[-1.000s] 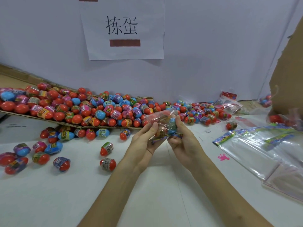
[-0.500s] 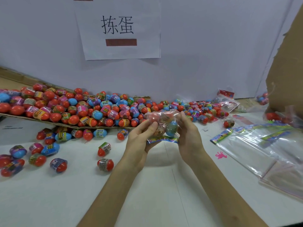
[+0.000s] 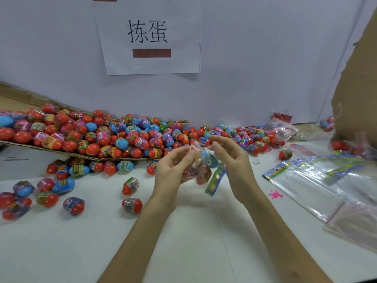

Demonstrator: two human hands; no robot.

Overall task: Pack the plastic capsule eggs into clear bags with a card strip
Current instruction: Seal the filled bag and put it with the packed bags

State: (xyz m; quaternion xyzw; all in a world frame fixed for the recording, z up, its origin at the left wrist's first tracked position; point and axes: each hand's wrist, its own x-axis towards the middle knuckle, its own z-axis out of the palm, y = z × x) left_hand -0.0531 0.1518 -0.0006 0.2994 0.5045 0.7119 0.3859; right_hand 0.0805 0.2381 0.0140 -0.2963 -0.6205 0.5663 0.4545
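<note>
A clear bag with several capsule eggs inside hangs between my hands above the white table. My left hand grips its left top edge. My right hand pinches its right top edge. A colourful card strip dangles from the bag, slanting down beside my right palm. A big pile of red, blue and pink capsule eggs lies on a cardboard sheet behind my hands. Loose eggs are scattered on the table to the left.
A stack of empty clear bags with card strips lies at the right. A brown cardboard box wall stands at the far right, with filled bags behind it. A paper sign hangs on the wall. A small pink toy lies on the table.
The bag has turned: its card strip, level under the eggs before, now hangs slanting down at the right. My hands have drawn slightly apart at the bag's top.
</note>
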